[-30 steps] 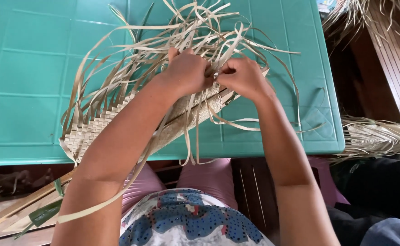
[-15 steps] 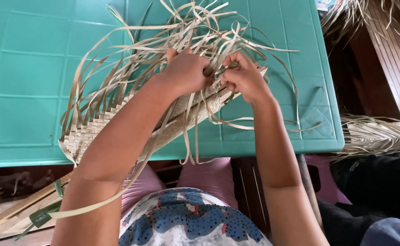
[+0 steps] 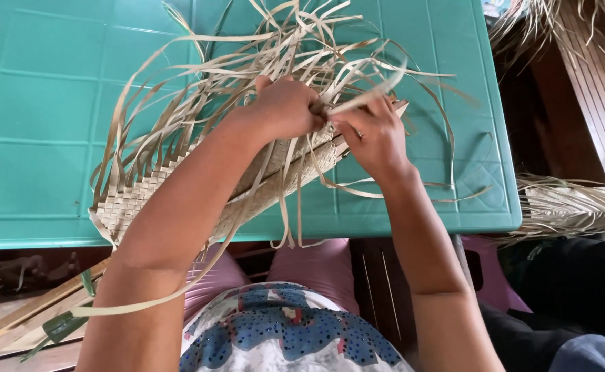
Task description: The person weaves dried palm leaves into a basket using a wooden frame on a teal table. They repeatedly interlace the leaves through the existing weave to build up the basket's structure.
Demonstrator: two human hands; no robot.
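Observation:
A half-woven mat of pale palm-leaf strips [image 3: 137, 196] lies on a teal plastic table [image 3: 40, 124], its woven band running from lower left to upper right. Many loose strip ends [image 3: 275, 48] fan up and outward from it. My left hand [image 3: 285, 107] presses on the weave near its right end, fingers closed on strips. Right beside it, my right hand [image 3: 371, 134] pinches a single pale strip [image 3: 368, 93] that slants up to the right, slightly blurred.
A bundle of dry palm leaves [image 3: 564, 207] lies to the right of the table, with more at the top right [image 3: 543, 21]. Wooden slats and a green leaf piece [image 3: 54, 324] lie on the floor at lower left. My knees sit under the table's near edge.
My right hand has pulled a strip up and to the right through the weave. The left hand has stayed pressed on the mat.

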